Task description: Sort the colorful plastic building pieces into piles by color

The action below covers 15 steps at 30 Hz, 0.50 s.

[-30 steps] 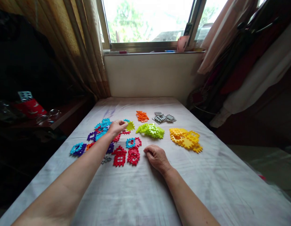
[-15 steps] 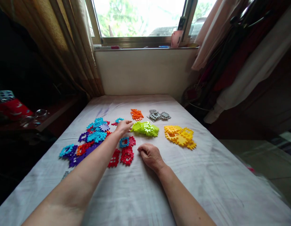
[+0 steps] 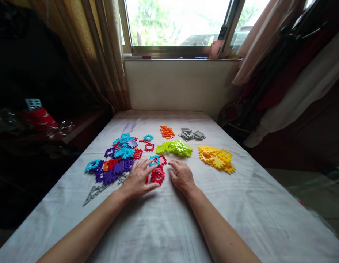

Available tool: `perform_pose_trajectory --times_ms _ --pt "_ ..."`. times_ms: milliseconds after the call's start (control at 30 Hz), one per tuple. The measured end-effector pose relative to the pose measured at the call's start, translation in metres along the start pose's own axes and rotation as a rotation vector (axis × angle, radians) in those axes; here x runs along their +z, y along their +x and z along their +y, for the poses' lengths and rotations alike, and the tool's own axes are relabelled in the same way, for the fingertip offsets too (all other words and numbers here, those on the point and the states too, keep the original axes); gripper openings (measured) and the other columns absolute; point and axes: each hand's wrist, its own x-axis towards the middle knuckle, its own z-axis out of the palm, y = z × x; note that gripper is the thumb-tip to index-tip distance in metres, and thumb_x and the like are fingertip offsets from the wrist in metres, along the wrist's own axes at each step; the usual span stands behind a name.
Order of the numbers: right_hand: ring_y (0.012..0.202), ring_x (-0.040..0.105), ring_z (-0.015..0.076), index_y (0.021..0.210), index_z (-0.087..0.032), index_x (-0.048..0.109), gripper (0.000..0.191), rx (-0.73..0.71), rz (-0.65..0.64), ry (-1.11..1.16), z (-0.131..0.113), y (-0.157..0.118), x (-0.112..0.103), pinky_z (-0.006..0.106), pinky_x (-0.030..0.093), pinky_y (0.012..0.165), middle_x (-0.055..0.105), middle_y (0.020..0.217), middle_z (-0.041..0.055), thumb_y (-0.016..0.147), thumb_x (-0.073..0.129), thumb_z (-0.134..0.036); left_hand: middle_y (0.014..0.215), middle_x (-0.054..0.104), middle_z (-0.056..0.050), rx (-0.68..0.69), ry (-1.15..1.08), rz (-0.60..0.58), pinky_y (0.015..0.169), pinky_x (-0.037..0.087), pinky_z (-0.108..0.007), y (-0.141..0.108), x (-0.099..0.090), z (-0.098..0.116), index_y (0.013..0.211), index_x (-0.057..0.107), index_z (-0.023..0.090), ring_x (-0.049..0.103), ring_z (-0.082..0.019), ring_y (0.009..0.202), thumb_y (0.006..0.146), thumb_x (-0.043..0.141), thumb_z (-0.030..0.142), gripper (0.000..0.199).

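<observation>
My left hand is open, fingers spread, hovering over or resting on red notched plastic building pieces; contact is hard to tell. It partly hides them. Just beyond its fingertips lies a light blue frame-shaped piece. My right hand is to the right of the red pieces, thumb and fingers slightly apart and loosely bent, with nothing visible between them. Past both hands is a lime green pile of similar pieces. To the left of my left hand spreads a mixed heap of purple pieces, light blue pieces and red ones.
Orange pieces and grey pieces lie toward the back, with a yellow pile on the right. A grey triangular piece lies at the left on the white sheet. Glasses sit on a side surface.
My left hand has drawn back from the lime pile toward me and spread its fingers. A red frame lies where it was. My right hand's fingers have loosened. The view has shifted slightly.
</observation>
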Motion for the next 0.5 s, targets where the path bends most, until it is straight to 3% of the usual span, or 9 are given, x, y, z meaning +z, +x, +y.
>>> perform_pose_trajectory --times_ms 100,233,333,500 --pt "0.121 0.055 0.0274 0.118 -0.023 0.067 0.031 0.000 -0.030 -0.081 -0.012 0.003 0.004 0.044 0.043 0.100 0.066 0.130 0.0090 0.088 0.059 -0.025 0.153 0.045 -0.010 0.037 0.130 -0.029 0.118 0.016 -0.063 -0.019 0.010 0.006 0.143 0.049 0.034 0.035 -0.035 0.143 0.078 0.068 0.058 0.071" --pt "0.124 0.054 0.0248 0.118 -0.026 0.067 0.030 -0.072 -0.094 -0.061 -0.025 0.007 0.009 0.042 0.039 0.104 0.067 0.130 0.0038 0.090 0.058 -0.025 0.146 0.054 -0.008 -0.007 0.244 0.076 0.117 0.019 -0.063 -0.024 0.003 0.005 0.132 0.059 0.032 0.041 -0.032 0.140 0.091 0.055 0.046 0.044" --pt "0.125 0.053 0.0240 0.121 -0.027 0.066 0.032 -0.120 -0.139 -0.047 -0.033 0.010 0.014 0.042 0.037 0.106 0.067 0.130 0.0016 0.090 0.056 -0.024 0.146 0.054 -0.008 0.012 0.313 0.147 0.119 0.017 -0.061 -0.028 -0.007 -0.002 0.122 0.065 0.029 0.038 -0.032 0.142 0.090 0.055 0.035 0.035" --pt "0.126 0.053 0.0250 0.122 -0.028 0.066 0.035 -0.193 -0.198 -0.043 -0.050 0.022 0.032 0.043 0.039 0.105 0.066 0.133 -0.0006 0.089 0.056 -0.021 0.140 0.059 -0.008 -0.023 0.384 0.218 0.119 0.015 -0.061 -0.042 -0.016 -0.021 0.120 0.066 0.026 0.043 -0.032 0.138 0.085 0.052 0.023 0.037"
